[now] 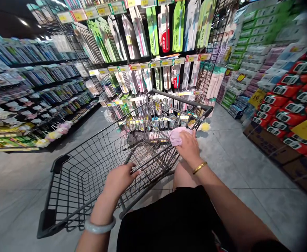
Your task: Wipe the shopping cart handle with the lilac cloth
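A dark grey wire shopping cart [90,164] stands in front of me in a shop aisle. My left hand [120,178], with a pale bangle on the wrist, is closed around the cart's wire edge near its handle. My right hand [188,147], with a gold bangle, presses a crumpled pink cloth [176,135] against the cart's right rim, fingers closed on it. My knee and black shorts [174,217] show below the hands.
A rack of hanging toothbrushes [153,42] stands just beyond the cart. Shelves of packaged goods [24,87] run along the left. Stacked red and white boxes [290,101] and tissue packs [250,45] line the right. Grey tiled floor [234,154] lies between.
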Available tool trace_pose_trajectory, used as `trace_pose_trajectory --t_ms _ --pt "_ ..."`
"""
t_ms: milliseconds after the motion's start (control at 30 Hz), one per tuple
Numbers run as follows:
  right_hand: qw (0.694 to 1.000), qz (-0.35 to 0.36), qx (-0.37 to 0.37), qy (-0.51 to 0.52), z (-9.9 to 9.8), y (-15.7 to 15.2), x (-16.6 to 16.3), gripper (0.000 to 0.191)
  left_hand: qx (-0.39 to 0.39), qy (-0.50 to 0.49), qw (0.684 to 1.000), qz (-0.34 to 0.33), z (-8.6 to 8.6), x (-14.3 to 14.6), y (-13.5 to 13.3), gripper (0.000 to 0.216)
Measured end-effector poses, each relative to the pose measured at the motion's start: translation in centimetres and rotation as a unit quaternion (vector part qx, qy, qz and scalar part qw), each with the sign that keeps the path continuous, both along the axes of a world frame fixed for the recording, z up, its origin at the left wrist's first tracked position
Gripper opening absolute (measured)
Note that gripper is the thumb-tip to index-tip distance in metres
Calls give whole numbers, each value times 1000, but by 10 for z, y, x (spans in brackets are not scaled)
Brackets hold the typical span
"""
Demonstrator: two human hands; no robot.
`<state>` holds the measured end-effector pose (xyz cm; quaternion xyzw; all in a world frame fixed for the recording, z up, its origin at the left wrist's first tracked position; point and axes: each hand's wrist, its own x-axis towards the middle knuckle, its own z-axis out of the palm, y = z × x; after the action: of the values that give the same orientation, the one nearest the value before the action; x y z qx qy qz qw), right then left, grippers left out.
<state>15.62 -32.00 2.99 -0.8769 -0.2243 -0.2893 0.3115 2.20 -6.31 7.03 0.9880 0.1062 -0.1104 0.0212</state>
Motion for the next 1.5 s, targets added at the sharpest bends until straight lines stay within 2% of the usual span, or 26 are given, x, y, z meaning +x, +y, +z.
trace_pose_trajectory --t_ms 67,167,233,267,333,400,467,533,600,700,800,867,967,1100,1200,1267,1367,1433,1500 --pt "999 36 -5 18 2 33 -24 35 -9 27 1000 15 -4 -7 11 54" --pt "977 204 -50 27 4 78 -64 35 -23 58 998 19 -8 -10 15 56" --pt "962 259 -82 29 5 83 -72 35 -23 51 998 18 -9 -11 15 55" --pt "960 264 -93 32 6 77 -68 34 -21 45 999 17 -9 -13 15 56" --pt "966 237 -97 43 7 58 -52 34 -19 32 999 14 -10 -17 14 59" --pt "981 172 -79 47 7 43 -39 34 -10 20 1000 6 -13 -20 11 58" --pt "989 126 -63 46 6 47 -43 34 4 -1 1000 -14 -15 -21 6 56" --pt "986 150 -66 41 4 68 -65 32 12 -18 999 -34 -17 -20 0 52" --pt "970 226 -86 32 2 92 -92 34 12 -23 999 -40 -17 -23 -2 46" --pt "955 271 -111 38 3 97 -105 39 18 -14 999 -26 -16 -38 7 41" --pt "956 264 -117 49 4 70 -84 39 23 -6 1000 0 -15 -66 30 48" --pt "967 222 -109 54 5 60 -72 37 19 3 1000 20 -17 -84 44 53" --pt "974 191 -103 63 4 82 -89 33 32 10 999 28 -22 -97 53 57" --pt "942 301 -136 51 7 133 -140 32 45 21 998 37 -25 -97 51 46" --pt "926 340 -154 52 10 126 -141 33 41 14 998 41 -25 -99 49 46" --pt "932 325 -150 65 10 101 -122 33 40 5 999 37 -25 -102 48 53" --pt "956 254 -136 58 7 70 -100 36 46 -1 998 31 -27 -105 44 57" --pt "969 207 -124 49 5 74 -106 40 49 -2 998 33 -27 -104 41 55" --pt "969 212 -117 41 2 96 -128 40 46 1 998 35 -27 -101 38 51"
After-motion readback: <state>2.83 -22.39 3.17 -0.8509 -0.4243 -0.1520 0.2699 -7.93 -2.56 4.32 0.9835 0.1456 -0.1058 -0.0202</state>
